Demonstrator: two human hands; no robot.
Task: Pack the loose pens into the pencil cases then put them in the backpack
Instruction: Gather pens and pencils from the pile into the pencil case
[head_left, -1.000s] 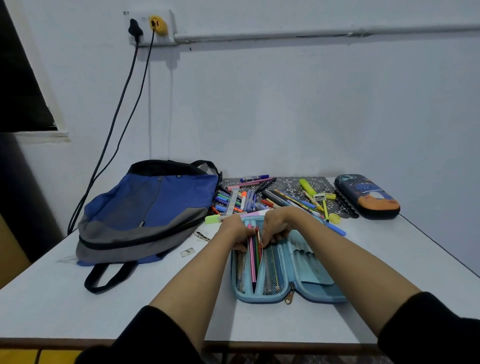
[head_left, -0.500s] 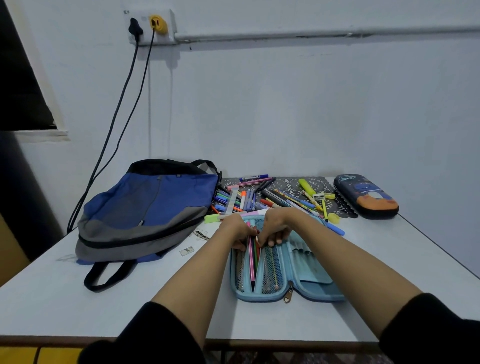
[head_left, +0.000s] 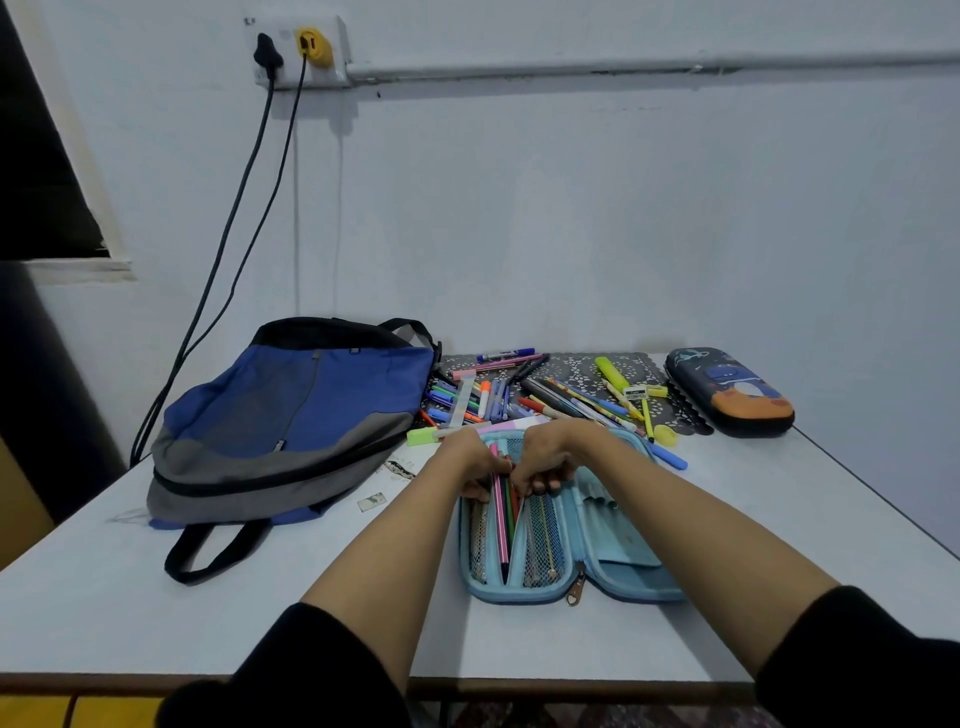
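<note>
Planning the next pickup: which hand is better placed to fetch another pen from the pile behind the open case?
Right, probably. The left hand grips the pink pen in the blue case; the right hand sits nearer most of the loose pens.

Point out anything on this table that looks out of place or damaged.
A small torn-looking scrap lies on the table beside the backpack, belonging to nothing else here. The loose pens lie criss-crossed, simply unpacked.
</note>
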